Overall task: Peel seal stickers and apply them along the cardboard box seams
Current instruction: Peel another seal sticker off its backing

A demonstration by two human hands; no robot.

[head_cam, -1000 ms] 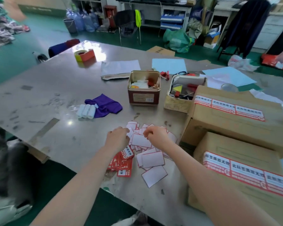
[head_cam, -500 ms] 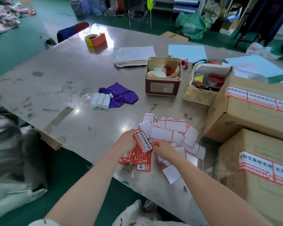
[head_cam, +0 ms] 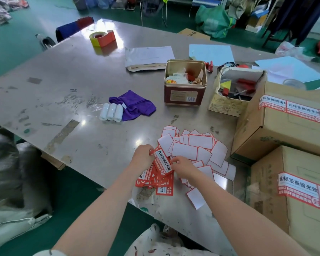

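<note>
A red and white seal sticker (head_cam: 163,162) is held face up between my two hands near the table's front edge. My left hand (head_cam: 142,157) pinches its upper left end, and my right hand (head_cam: 183,166) pinches its lower right edge. Under them lies a stack of red seal stickers (head_cam: 153,182). A heap of peeled white backing papers (head_cam: 196,148) with red borders spreads to the right. Two cardboard boxes stand at the right: a far box (head_cam: 284,133) and a near box (head_cam: 299,215). Each carries a row of seal stickers along its top seam.
A metal table (head_cam: 63,93) holds a purple cloth (head_cam: 135,106), three white rolls (head_cam: 111,114), an open tin (head_cam: 185,85), an open carton of tools (head_cam: 233,93), a tape dispenser (head_cam: 103,38) and loose papers (head_cam: 148,57). A bag sits on the floor at left.
The camera has tilted down and moved closer. My hands lifted one sticker off the red stack and now hold it between them.
</note>
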